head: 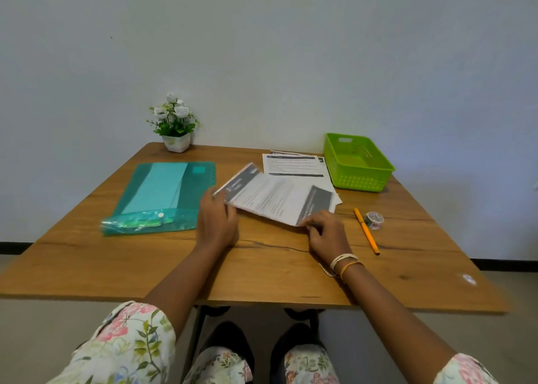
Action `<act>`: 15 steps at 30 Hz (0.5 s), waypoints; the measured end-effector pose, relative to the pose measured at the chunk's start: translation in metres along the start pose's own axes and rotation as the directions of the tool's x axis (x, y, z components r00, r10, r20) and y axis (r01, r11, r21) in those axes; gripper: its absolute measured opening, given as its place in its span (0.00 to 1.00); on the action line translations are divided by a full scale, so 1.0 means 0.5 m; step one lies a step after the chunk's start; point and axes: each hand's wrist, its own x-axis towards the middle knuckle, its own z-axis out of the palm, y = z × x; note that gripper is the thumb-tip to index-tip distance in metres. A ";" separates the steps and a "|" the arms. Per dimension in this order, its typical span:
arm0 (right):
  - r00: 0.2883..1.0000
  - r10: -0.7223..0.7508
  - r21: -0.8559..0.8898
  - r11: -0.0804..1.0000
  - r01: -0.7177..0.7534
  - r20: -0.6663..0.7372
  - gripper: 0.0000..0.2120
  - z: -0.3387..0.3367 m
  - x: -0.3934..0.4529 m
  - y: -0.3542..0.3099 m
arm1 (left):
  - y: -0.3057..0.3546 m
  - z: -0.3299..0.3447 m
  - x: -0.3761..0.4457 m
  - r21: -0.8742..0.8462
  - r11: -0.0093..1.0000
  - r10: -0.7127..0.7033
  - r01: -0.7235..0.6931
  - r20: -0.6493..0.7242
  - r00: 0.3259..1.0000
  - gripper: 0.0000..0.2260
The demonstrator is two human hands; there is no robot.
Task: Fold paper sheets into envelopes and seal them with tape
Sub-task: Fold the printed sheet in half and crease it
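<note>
Printed paper sheet (270, 199) mid-table, held part-lifted and skewed, long axis running far-left to near-right, left hand (217, 222) pinching its left edge, right hand (327, 235) pinching its near-right corner, tape roll (373, 220) and orange pen (366, 231) just right.

Plain pale wall (262, 49), soft even light. Wooden table (145, 267) pushed against it, dark metal legs (195, 331) below. Light floor (35, 325); black skirting strip (13, 247) at wall base.
</note>
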 end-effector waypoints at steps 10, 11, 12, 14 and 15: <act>0.974 0.122 -0.148 0.984 -0.095 0.189 0.13 -0.060 0.001 0.016 | -0.002 -0.033 0.063 -0.095 0.907 -0.373 0.411 0.275 0.886 0.19; 0.969 0.131 -0.170 0.981 -0.096 0.211 0.12 -0.065 -0.001 0.013 | 0.000 -0.034 0.069 -0.107 0.895 -0.382 0.434 0.320 0.867 0.19; 0.965 0.142 -0.197 0.975 -0.098 0.222 0.11 -0.069 -0.001 0.010 | 0.005 -0.037 0.072 -0.108 0.886 -0.389 0.451 0.357 0.849 0.20; 0.966 0.165 -0.299 0.949 -0.101 0.198 0.08 -0.074 0.000 -0.003 | 0.011 -0.038 0.074 -0.099 0.882 -0.386 0.461 0.407 0.827 0.23; 0.970 0.177 -0.378 0.920 -0.104 0.164 0.09 -0.073 0.004 -0.011 | 0.011 -0.034 0.075 -0.105 0.880 -0.385 0.464 0.417 0.824 0.25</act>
